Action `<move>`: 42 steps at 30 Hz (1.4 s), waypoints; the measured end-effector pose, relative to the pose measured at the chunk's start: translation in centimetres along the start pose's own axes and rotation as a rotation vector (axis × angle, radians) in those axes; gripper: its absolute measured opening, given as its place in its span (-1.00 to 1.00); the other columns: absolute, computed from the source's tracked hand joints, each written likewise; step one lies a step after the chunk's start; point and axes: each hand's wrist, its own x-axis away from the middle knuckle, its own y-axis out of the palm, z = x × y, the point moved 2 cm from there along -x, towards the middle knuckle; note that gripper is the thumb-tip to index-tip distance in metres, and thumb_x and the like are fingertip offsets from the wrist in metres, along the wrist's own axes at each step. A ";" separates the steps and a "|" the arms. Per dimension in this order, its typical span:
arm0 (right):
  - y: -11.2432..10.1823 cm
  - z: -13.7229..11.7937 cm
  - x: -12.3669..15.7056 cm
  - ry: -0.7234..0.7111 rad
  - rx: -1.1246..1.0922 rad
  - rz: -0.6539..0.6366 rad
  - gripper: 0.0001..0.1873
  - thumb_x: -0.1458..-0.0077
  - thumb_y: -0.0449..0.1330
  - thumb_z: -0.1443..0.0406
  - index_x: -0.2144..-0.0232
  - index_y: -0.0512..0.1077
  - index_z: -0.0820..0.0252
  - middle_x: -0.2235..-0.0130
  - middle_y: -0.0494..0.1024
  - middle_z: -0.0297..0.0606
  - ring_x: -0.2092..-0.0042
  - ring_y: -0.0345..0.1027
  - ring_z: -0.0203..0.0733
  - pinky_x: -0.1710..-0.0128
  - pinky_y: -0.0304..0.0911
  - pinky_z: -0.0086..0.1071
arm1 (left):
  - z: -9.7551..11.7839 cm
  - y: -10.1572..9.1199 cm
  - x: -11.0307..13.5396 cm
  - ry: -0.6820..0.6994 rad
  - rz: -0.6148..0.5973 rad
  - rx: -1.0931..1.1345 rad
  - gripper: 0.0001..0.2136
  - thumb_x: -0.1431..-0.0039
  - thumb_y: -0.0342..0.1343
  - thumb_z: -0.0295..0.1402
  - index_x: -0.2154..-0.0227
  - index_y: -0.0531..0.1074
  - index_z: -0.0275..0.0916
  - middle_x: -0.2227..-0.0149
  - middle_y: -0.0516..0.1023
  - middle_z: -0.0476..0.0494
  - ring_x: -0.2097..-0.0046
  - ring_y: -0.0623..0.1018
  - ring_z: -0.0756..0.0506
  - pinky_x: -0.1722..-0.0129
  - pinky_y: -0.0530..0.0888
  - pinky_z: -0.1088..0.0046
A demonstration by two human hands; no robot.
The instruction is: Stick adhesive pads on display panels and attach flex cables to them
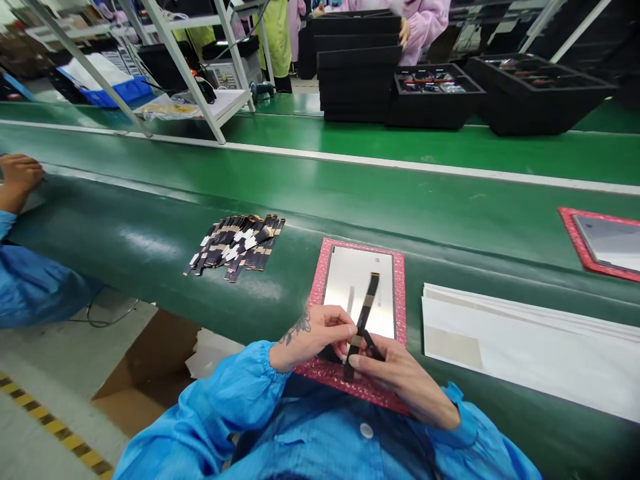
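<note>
Between both hands is a black flat flex cable [369, 300] with gold-coloured patches, standing up at a slant. My left hand [323, 331] pinches it near its middle with thumb and fingers. Lower down, my right hand [395, 367] grips its lower part, where a second black strip branches off. Beneath the hands lies a silver display panel [345, 267] on a pink bubble-wrap sheet [400, 280], its near part hidden by my hands. To the left, a pile of similar flex cables [235, 243] with white tabs rests on the green bench.
White flat sheets [525, 347] are stacked at right; another panel on pink wrap [610, 240] lies beyond. Black trays [360, 80] stand across the green belt [300, 177]. A co-worker's hand [20, 177] is at far left. An open cardboard box [150, 367] sits below the bench.
</note>
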 end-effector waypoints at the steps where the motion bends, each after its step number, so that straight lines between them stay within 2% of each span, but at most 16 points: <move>1: -0.4 0.3 -0.1 0.013 0.037 0.016 -0.64 0.05 0.28 0.02 0.36 0.46 0.18 0.45 0.46 -0.35 0.38 0.30 -0.21 0.26 0.24 -0.29 | -0.6 -0.1 0.2 0.069 0.048 -0.119 -0.73 -0.16 0.12 -0.15 0.42 0.44 -0.29 0.51 0.48 -0.07 0.48 0.47 0.00 0.47 0.45 0.48; 3: -1.2 0.8 -0.5 0.008 0.200 0.095 -0.65 -0.01 0.20 0.02 0.33 0.45 0.18 0.43 0.48 -0.31 0.34 0.33 -0.16 0.27 0.25 -0.27 | -2.1 -0.3 0.8 0.287 0.207 -0.447 -0.74 -0.28 -0.02 -0.25 0.34 0.50 -0.28 0.41 0.50 -0.13 0.37 0.49 -0.04 0.35 0.46 0.42; 5: -2.1 1.4 -1.0 -0.041 0.402 0.202 -0.68 -0.04 0.14 0.04 0.36 0.45 0.17 0.39 0.47 -0.27 0.30 0.35 -0.09 0.25 0.26 -0.24 | -3.8 -0.3 1.8 0.540 0.363 -0.777 -0.73 -0.32 -0.09 -0.33 0.24 0.53 -0.25 0.35 0.49 -0.16 0.29 0.48 -0.08 0.29 0.45 0.37; 6: -2.5 1.6 -1.2 -0.082 0.508 0.259 -0.71 -0.05 0.11 0.07 0.39 0.44 0.16 0.35 0.46 -0.24 0.26 0.35 -0.06 0.23 0.26 -0.21 | -4.7 -0.1 2.3 0.646 0.417 -0.904 -0.72 -0.32 -0.11 -0.34 0.19 0.52 -0.24 0.34 0.48 -0.17 0.28 0.46 -0.09 0.29 0.45 0.36; 8: -2.9 1.9 -1.8 -0.146 0.672 0.350 -0.77 -0.07 0.07 0.16 0.43 0.44 0.14 0.24 0.42 -0.18 0.18 0.34 -0.02 0.15 0.25 -0.17 | -6.1 0.2 3.2 0.762 0.464 -1.082 -0.71 -0.31 -0.11 -0.37 0.12 0.50 -0.24 0.30 0.47 -0.19 0.24 0.45 -0.11 0.28 0.45 0.34; 11: -2.7 1.9 -2.5 -0.164 0.790 0.391 -0.82 -0.09 0.03 0.26 0.41 0.43 0.13 0.14 0.38 -0.16 0.12 0.32 -0.03 0.11 0.23 -0.16 | -6.8 0.6 4.0 0.785 0.481 -1.206 -0.74 -0.28 -0.07 -0.42 0.09 0.49 -0.22 0.25 0.49 -0.19 0.18 0.45 -0.11 0.19 0.44 0.34; 15: -1.9 1.3 -3.0 -0.137 0.819 0.333 -0.82 -0.12 0.04 0.31 0.49 0.37 0.14 0.20 0.38 -0.19 0.20 0.33 -0.09 0.18 0.25 -0.19 | -6.4 0.6 4.5 0.844 0.520 -1.189 -0.79 -0.26 -0.01 -0.45 0.13 0.49 -0.21 0.29 0.51 -0.13 0.21 0.46 -0.09 0.18 0.42 0.37; 20: -1.5 0.5 -3.3 -0.133 0.834 0.242 -0.81 -0.13 0.07 0.35 0.52 0.33 0.15 0.24 0.36 -0.23 0.21 0.31 -0.14 0.17 0.26 -0.24 | -6.8 0.4 4.5 0.896 0.490 -1.163 -0.80 -0.25 0.01 -0.46 0.14 0.48 -0.24 0.31 0.53 -0.12 0.22 0.46 -0.08 0.18 0.43 0.37; 32: -1.2 0.4 -3.8 -0.112 0.855 0.199 -0.81 -0.17 0.03 0.39 0.50 0.30 0.16 0.23 0.33 -0.23 0.20 0.29 -0.15 0.15 0.23 -0.22 | -6.8 0.4 4.6 0.898 0.480 -1.143 -0.83 -0.23 0.01 -0.48 0.17 0.45 -0.28 0.35 0.53 -0.11 0.28 0.46 -0.08 0.25 0.42 0.38; 42: -1.1 0.3 -3.8 -0.121 0.856 0.228 -0.78 -0.14 0.07 0.39 0.55 0.28 0.13 0.25 0.36 -0.26 0.22 0.30 -0.18 0.18 0.24 -0.27 | -7.2 0.4 4.6 0.861 0.477 -1.140 -0.80 -0.21 0.03 -0.49 0.13 0.46 -0.26 0.34 0.54 -0.10 0.24 0.49 -0.07 0.18 0.44 0.38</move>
